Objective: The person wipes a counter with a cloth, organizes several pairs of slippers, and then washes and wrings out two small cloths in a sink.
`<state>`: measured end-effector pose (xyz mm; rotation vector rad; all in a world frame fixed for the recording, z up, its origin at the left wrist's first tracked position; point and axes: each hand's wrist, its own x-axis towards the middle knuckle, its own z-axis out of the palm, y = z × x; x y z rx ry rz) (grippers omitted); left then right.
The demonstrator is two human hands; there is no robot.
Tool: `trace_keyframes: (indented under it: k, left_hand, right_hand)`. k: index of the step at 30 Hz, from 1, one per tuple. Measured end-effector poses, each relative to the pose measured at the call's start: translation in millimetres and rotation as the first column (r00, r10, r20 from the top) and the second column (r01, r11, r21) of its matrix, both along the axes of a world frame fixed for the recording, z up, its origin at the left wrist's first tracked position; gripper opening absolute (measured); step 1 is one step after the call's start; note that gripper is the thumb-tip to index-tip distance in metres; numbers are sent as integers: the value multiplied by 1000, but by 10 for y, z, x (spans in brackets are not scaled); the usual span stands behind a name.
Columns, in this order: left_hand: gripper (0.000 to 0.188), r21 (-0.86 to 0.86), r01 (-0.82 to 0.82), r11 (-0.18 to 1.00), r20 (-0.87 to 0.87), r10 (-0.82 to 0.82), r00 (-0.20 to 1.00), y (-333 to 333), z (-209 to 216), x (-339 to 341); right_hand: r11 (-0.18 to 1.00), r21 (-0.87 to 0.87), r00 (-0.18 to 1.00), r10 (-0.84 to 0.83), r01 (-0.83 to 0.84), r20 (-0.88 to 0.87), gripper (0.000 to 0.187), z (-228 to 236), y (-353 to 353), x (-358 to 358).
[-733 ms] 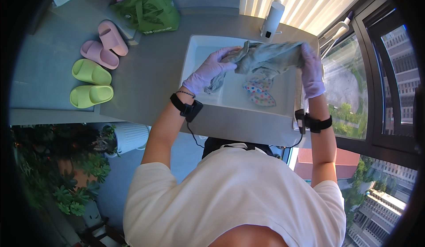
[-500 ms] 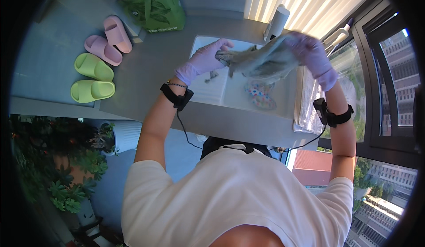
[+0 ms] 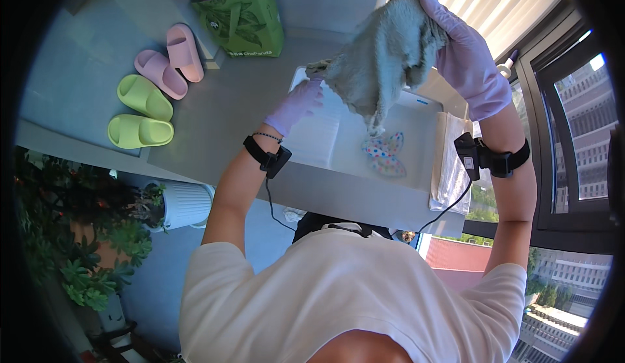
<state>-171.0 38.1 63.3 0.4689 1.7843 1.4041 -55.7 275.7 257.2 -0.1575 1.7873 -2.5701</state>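
A wet grey-green cloth (image 3: 390, 51) hangs stretched above the white wash basin (image 3: 348, 151), its lower tip drooping over the water. Raised at the cloth's upper right edge, my right hand (image 3: 472, 64), in a lilac glove, is closed on the fabric. My left hand (image 3: 296, 108), in a matching glove, is lower, over the ribbed left part of the basin, and pinches the cloth's left corner; its other fingers are partly spread. Below the cloth, a white piece of fabric with coloured dots (image 3: 385, 155) lies in the basin.
Pink slides (image 3: 184, 54) and green slides (image 3: 141, 132) lie on the left of the counter, beside a green bag (image 3: 244, 21). A folded pale cloth (image 3: 449, 161) rests at the basin's right. Windows (image 3: 573, 129) are close on the right; a potted plant (image 3: 185, 205) stands lower left.
My right hand has lifted the cloth up, so it spreads out and hangs wider. The left hand has dropped slightly left and lower. The dotted fabric stays in the basin.
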Motion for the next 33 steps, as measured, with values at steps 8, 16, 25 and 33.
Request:
trace_keyframes:
  k: [8, 16, 25, 33]
  left_hand:
    - [59, 775, -277, 568, 592, -498, 634, 97, 260, 89]
    - [69, 294, -326, 899, 529, 132, 839, -195, 726, -20]
    - [28, 566, -304, 767, 367, 95, 925, -446, 1453, -225]
    - [28, 695, -313, 647, 300, 136, 944, -572, 1833, -172]
  right_hand:
    - [921, 305, 963, -266, 244, 33, 43, -91, -152, -50]
    - [737, 574, 879, -473, 357, 61, 52, -331, 343, -59]
    - [987, 157, 990, 22, -43, 136, 38, -332, 321, 93]
    - [998, 45, 941, -51, 38, 334, 26, -830, 529, 35]
